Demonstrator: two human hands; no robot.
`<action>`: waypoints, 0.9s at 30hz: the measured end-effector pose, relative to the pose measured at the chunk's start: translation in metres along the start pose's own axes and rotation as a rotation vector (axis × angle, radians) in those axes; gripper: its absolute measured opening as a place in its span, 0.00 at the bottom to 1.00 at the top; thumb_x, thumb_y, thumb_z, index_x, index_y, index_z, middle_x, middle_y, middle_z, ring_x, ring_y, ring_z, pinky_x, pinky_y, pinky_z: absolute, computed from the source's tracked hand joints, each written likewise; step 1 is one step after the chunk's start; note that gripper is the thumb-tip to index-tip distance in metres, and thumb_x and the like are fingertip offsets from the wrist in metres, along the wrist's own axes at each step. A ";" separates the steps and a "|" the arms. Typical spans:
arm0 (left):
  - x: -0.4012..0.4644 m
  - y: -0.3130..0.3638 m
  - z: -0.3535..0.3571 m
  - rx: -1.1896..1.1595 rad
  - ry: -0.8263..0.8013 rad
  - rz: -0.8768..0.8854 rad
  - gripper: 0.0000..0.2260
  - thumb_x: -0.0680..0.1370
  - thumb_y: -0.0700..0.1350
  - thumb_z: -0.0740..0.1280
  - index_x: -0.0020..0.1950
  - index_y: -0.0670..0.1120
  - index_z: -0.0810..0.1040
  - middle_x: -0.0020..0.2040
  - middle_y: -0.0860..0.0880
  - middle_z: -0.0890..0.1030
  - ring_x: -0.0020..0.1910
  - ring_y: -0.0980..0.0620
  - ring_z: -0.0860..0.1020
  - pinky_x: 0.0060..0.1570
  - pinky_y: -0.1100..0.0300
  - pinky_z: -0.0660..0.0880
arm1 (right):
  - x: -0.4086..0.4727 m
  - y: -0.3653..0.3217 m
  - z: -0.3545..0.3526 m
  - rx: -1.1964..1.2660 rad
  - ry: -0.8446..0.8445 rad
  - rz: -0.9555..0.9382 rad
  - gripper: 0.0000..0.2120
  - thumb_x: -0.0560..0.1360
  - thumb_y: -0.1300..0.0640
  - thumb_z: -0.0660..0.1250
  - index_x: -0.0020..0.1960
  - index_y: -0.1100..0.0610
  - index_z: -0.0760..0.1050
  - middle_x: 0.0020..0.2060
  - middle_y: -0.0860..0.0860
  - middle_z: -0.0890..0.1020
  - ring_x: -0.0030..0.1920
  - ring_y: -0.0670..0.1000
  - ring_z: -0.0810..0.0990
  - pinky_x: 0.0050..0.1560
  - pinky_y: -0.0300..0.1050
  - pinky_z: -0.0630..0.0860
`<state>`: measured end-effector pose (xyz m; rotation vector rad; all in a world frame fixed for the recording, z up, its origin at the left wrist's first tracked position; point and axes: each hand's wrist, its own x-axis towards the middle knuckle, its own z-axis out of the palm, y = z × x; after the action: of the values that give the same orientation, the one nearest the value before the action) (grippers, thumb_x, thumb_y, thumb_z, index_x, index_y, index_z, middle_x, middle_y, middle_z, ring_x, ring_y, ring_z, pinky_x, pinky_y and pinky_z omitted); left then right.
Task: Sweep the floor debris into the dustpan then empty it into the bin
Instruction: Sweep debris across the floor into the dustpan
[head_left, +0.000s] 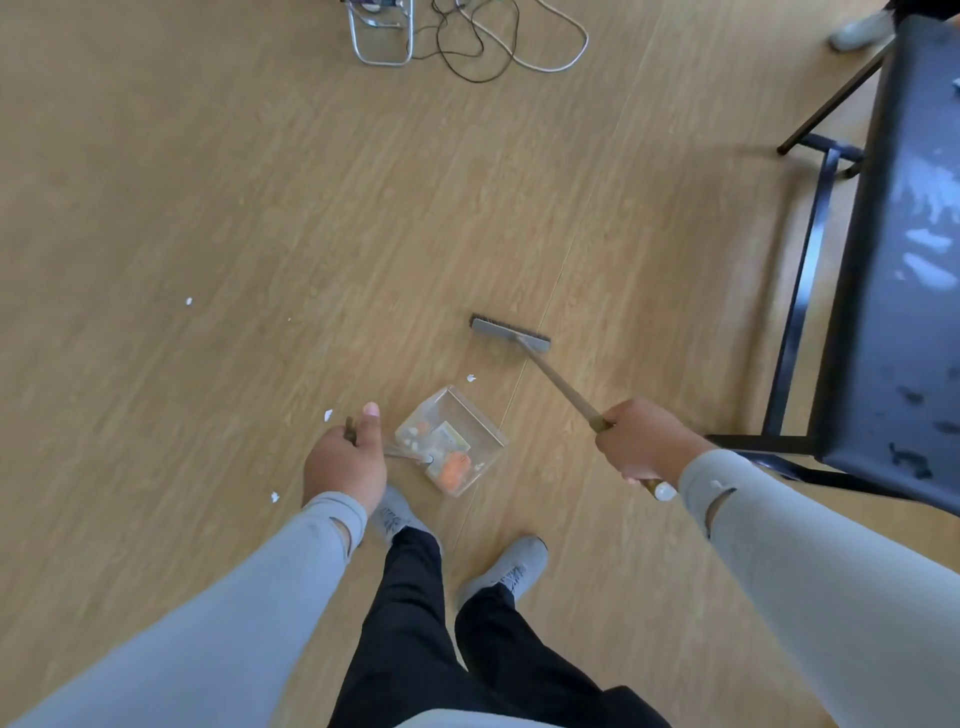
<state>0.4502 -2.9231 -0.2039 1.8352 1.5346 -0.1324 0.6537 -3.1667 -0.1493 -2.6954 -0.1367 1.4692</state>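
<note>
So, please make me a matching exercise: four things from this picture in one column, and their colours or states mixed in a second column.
Things:
1. broom head
2. dustpan
3. table
4. left hand

States:
A. clear, holds debris
B. grips a handle
C. grey, on the floor
D. dark, at the right edge

Pairs: 1-C, 2-A, 3-D, 4-B

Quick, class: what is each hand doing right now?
Left hand: grips the dustpan handle.
Right hand: grips the broom handle.
</note>
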 end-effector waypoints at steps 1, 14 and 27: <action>0.000 0.001 0.003 -0.004 0.009 -0.018 0.28 0.81 0.68 0.55 0.37 0.45 0.72 0.33 0.48 0.76 0.32 0.46 0.74 0.33 0.54 0.67 | 0.000 -0.004 0.004 -0.045 -0.002 0.004 0.09 0.74 0.63 0.60 0.48 0.57 0.79 0.36 0.55 0.85 0.34 0.55 0.85 0.30 0.45 0.79; -0.005 0.015 0.018 -0.063 0.033 -0.043 0.24 0.82 0.67 0.55 0.39 0.49 0.72 0.33 0.58 0.76 0.33 0.54 0.74 0.30 0.58 0.63 | -0.060 0.086 -0.053 0.293 -0.303 0.045 0.08 0.81 0.56 0.67 0.56 0.46 0.83 0.31 0.54 0.81 0.26 0.50 0.72 0.25 0.41 0.69; 0.006 0.013 0.027 0.010 0.055 0.038 0.27 0.82 0.66 0.55 0.41 0.44 0.74 0.36 0.45 0.78 0.38 0.40 0.75 0.39 0.50 0.69 | -0.055 0.027 0.027 0.011 -0.182 0.087 0.11 0.77 0.61 0.62 0.56 0.55 0.78 0.45 0.55 0.85 0.39 0.54 0.84 0.42 0.45 0.81</action>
<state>0.4733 -2.9336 -0.2205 1.8886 1.5384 -0.0723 0.6029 -3.1989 -0.1211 -2.5865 -0.0202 1.7331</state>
